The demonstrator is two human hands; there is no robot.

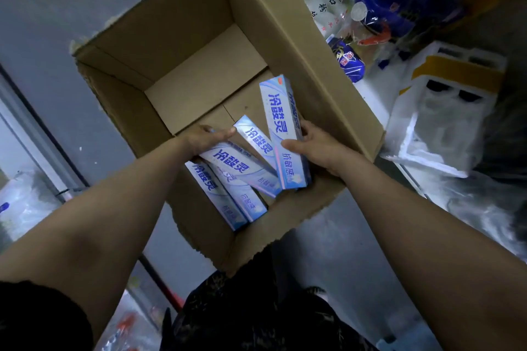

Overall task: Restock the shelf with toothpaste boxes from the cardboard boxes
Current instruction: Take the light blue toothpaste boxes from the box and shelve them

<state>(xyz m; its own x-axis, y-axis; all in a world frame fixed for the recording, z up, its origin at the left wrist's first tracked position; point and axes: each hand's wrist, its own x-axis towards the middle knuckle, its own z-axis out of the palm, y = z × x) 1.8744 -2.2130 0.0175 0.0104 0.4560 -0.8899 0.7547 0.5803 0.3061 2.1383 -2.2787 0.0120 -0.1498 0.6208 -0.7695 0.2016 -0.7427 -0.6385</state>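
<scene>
An open brown cardboard box point(159, 37) stands on the floor below me, mostly bare inside. Several pale blue toothpaste boxes lie fanned in its near corner. My right hand point(316, 145) grips one toothpaste box point(281, 120), which stands tilted up against the right wall. My left hand point(205, 138) grips the top end of another toothpaste box point(236, 164) lying slanted over the rest. A third point(256, 141) shows between the two, and two more point(211, 188) lie lower left.
Grey floor point(57, 23) surrounds the box. To the right are white foam packing point(439, 128), plastic-wrapped blue packs point(399, 3) and white bags with print point(328, 8). A metal rail point(37, 128) runs down the left, with wrapped goods below it.
</scene>
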